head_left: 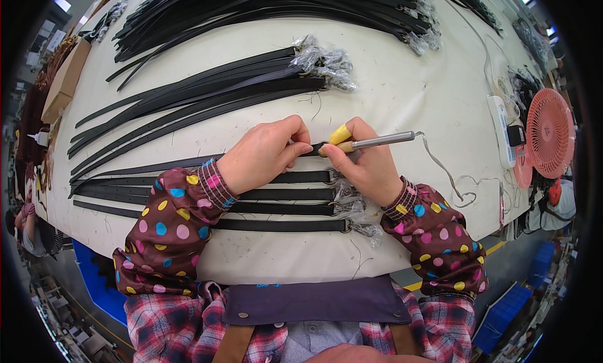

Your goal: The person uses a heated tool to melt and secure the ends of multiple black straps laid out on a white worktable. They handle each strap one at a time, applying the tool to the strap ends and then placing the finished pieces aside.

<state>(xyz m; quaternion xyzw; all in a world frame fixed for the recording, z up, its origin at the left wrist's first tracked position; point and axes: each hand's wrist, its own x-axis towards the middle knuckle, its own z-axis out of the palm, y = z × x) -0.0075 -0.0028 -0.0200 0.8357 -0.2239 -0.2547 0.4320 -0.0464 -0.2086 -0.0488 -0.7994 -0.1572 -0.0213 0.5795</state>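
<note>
My left hand (267,151) is closed in a pinch on the buckle end of a black belt (188,161), whose strap runs away to the left. My right hand (370,168) grips a pen-shaped tool with a wooden handle and a metal barrel (388,139), resembling a soldering iron. Its barrel points right; the handle end is by the belt's buckle, partly hidden by my fingers. A yellow cover (340,134) sits on one right finger. Below my hands lie several black belts (282,225) side by side, their buckles in clear plastic wrap (358,206).
Beyond my hands lies a second group of belts (188,83); a bigger pile (264,11) is at the table's far edge. To the right are a white power strip (500,127), a pink fan (548,132) and a loose cord (443,168). A cardboard box (65,80) stands at left.
</note>
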